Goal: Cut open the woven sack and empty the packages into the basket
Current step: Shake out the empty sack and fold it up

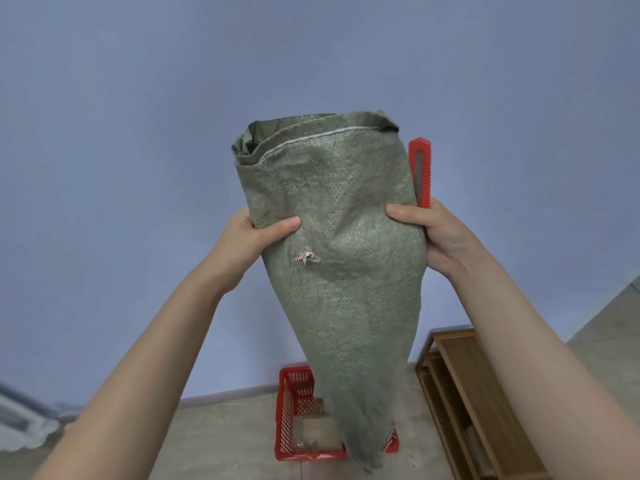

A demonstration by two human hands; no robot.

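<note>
I hold a grey-green woven sack [339, 216] up in front of me, stitched end at the top, its frayed cut end hanging down into a red plastic basket [294, 410] on the floor. My left hand [258, 233] grips the sack's left side. My right hand [429, 233] grips the right side and also holds a red utility knife [420, 171], which points upward beside the sack. A small scrap of printed label [307, 256] sticks to the sack's front. Pale packages [313, 433] lie in the basket, partly hidden by the sack.
A wooden shelf unit [474, 403] stands on the floor to the right of the basket. A blue-grey wall fills the background. A white object [20, 424] sits at the lower left. The floor is grey tile.
</note>
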